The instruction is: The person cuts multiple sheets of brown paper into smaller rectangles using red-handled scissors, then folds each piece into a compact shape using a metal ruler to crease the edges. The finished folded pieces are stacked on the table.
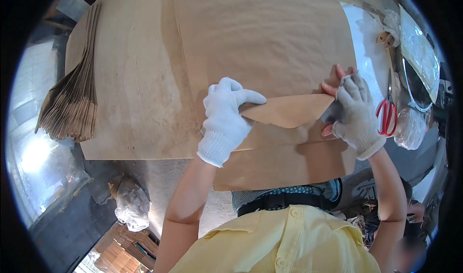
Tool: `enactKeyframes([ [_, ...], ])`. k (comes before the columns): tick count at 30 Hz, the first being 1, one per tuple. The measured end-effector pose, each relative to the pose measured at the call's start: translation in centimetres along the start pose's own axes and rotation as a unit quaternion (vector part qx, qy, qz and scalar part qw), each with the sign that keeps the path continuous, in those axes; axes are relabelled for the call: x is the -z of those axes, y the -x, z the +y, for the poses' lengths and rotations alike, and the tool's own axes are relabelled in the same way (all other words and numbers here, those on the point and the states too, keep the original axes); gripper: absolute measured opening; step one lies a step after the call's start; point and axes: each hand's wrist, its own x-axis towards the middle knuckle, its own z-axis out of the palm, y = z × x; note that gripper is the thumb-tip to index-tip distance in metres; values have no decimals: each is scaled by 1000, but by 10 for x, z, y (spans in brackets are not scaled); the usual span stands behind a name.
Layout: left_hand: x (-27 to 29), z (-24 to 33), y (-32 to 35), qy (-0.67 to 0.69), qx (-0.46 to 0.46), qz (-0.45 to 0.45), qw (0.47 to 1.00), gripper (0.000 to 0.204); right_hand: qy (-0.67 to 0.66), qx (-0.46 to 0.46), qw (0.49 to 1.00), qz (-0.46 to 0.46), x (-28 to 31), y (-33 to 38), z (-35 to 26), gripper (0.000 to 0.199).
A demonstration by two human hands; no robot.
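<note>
A large sheet of brown paper covers the middle of the table and hangs past its near edge. Across it a pointed flap of the same paper is raised between my hands. My left hand, in a white knitted glove, pinches the flap's left end, thumb on top and fingers curled. My right hand wears a greyer glove with some bare fingertips. Its fingers and thumb are spread apart at the flap's right end, touching the paper. A dark grey patch beside that palm cannot be made out.
Folded brown paper bags stand in a fanned stack at the table's left edge. Red-handled scissors lie right of my right hand, near a clear plastic bundle. A plastic bag sits on the floor, lower left.
</note>
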Motion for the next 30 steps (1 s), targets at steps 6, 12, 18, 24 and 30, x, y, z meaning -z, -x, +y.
enactKeyframes([
  [6,-16,5,18,56,-36,67,996,43,22,5,999,23,-10,23,-14,69],
  [12,5,17,24,99,-78,-153,980,27,-67,64,993,71,-17,8,-24,49],
  [18,-4,3,31,-114,-125,75,983,42,-74,147,985,60,-25,-27,-66,49],
  [24,-45,25,17,-149,-159,158,963,48,-81,49,984,153,-43,-40,-93,47],
  [30,-17,-4,26,-113,-153,144,971,44,-60,147,980,118,-27,-31,-61,46],
])
